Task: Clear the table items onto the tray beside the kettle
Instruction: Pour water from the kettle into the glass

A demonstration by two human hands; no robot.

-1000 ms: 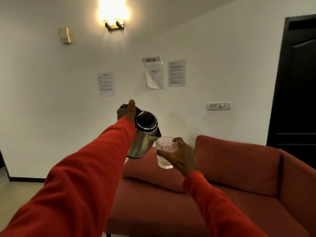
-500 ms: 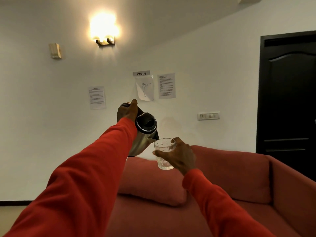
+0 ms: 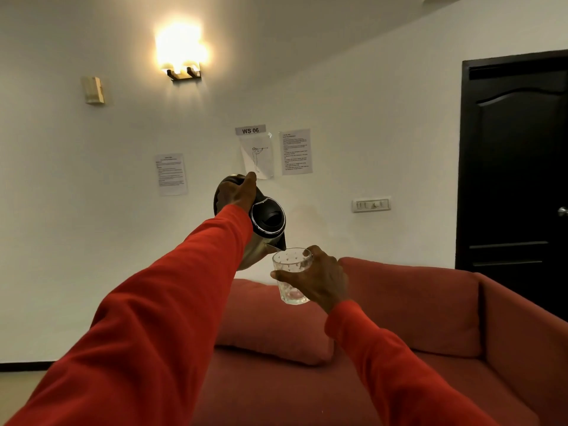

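Above a red sofa (image 3: 430, 318), both arms are held out in red sleeves (image 3: 153, 333), and something is gripped in each of the hands. The left hand (image 3: 235, 193) is wrapped around the black handle of a steel kettle (image 3: 266, 229), with the thumb laid along the top of the handle. The kettle is tipped forward and to the right, so that its black lid is turned toward the camera and its spout points down at the rim of a glass (image 3: 292, 275). Spout and rim are just beside each other; whether they touch cannot be told. No stream of water can be made out between them.

The glass is clasped in the right hand (image 3: 319, 278), the thumb across its near side and the fingers curled behind it. It is held upright, clear and faceted, with small dots near the rim. Whether any liquid lies in it cannot be told.

Beneath the hands a red cushion (image 3: 270, 327) is propped against the sofa back. On the white wall behind, a lit wall lamp (image 3: 183, 56) is mounted high up, and several printed sheets are stuck below it, one under a label reading "WS 06" (image 3: 250, 130). A switch plate (image 3: 371, 205) is fixed to the right of the sheets, and a dark door (image 3: 516, 179) is seen at the far right.
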